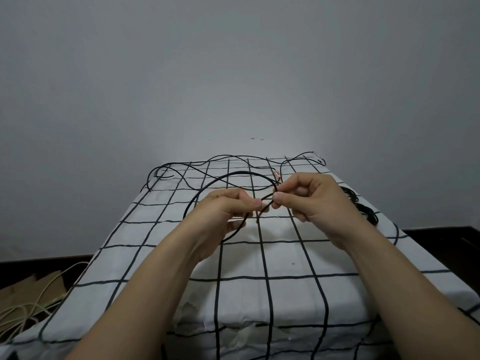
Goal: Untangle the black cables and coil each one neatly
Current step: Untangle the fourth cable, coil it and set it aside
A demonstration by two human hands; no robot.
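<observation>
Pinching black cable loop (244, 172) in left hand (223, 211) and right hand (311, 201), thumbs close together, coiled cables (363, 210) just beyond right hand.

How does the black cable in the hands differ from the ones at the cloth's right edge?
The held cable makes one wide, open loop; the right-edge cables are wound into tight coils. The held cable is lifted, pinched by the left hand and right hand; the coils lie untouched on the checked cloth. Both are thin, black.

Both bare forearms reached forward. The left grip (226, 209) and right grip (310, 199) sat close together, each pinching the black cable (241, 172).
</observation>
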